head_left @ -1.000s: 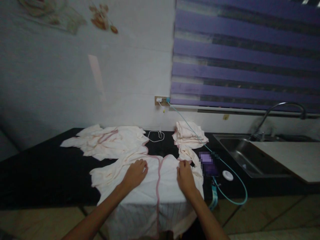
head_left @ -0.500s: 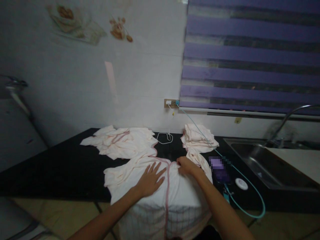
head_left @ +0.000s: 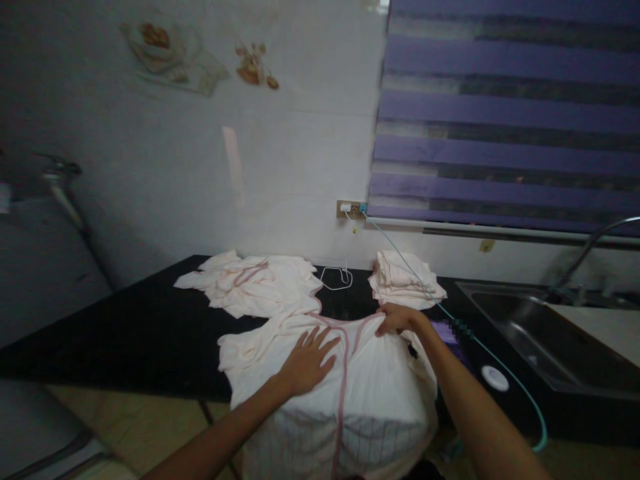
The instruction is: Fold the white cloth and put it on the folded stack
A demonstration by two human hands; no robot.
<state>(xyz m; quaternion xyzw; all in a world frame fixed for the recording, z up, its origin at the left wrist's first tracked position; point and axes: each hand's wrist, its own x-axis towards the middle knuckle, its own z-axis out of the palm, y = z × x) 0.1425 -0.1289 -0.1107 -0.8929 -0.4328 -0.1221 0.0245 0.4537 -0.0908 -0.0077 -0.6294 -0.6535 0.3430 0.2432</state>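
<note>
A cream garment (head_left: 345, 380) with pink trim lies spread over the near edge of the black counter (head_left: 125, 333), its lower part hanging off toward the person, so the upper part stays flat on the counter. The left hand (head_left: 307, 360) lies on it palm down, fingers spread and gripping nothing; it seems to pin the cloth in place. The right hand (head_left: 397, 319) is closed on the garment's far right corner, pinching the pink-edged fabric and lifting it slightly off the counter.

Just right of that hand a teal cable (head_left: 450, 317) runs across the counter, past a small white disc (head_left: 495, 378) near the front edge.

Farther back, a loose heap of similar clothes (head_left: 250, 283) lies toward the left, and a folded stack (head_left: 405, 280) sits near the back edge by the sink (head_left: 540, 333). A white cord (head_left: 336, 277) lies between them.
</note>
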